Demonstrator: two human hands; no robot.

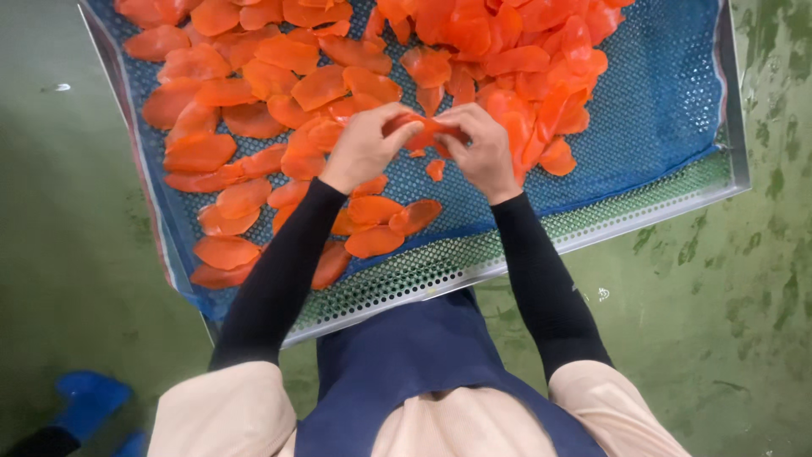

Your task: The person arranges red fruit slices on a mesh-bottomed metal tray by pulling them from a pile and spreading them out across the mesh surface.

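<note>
My left hand (365,145) and my right hand (482,148) meet over the middle of a perforated metal tray (592,227) lined with blue mesh (660,93). Both pinch one orange fruit slice (425,129) between their fingertips. Flat orange slices (254,110) lie spread in rows on the left half of the mesh. A loose heap of orange slices (516,59) sits at the upper right. A small orange piece (435,169) lies just below my hands. Black sleeves cover both forearms.
The tray stands over a green stained floor (727,279). A bare strip of blue mesh runs along the tray's right side. A blue shoe (89,399) shows at the bottom left. My dark blue apron (406,355) hangs below the tray's near edge.
</note>
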